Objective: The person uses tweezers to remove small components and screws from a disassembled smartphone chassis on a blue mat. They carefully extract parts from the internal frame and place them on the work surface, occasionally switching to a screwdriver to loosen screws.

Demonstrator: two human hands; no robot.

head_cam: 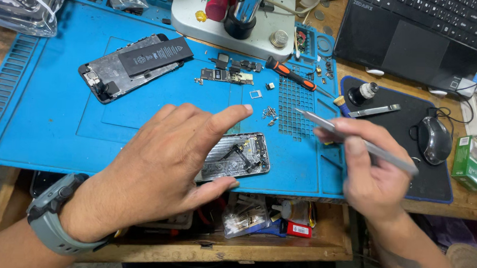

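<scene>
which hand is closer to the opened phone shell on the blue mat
Left. The left hand hovers right over the opened phone shell, covering its left end. The right hand, gripping metal tweezers, is off to the shell's right, apart from it.

Grey chunky wristwatch [54,217] on bare left arm.

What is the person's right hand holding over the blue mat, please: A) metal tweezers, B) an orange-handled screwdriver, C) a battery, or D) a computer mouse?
A: the right hand grips slim metal tweezers, while the orange-handled screwdriver lies untouched on the blue mat.
</scene>
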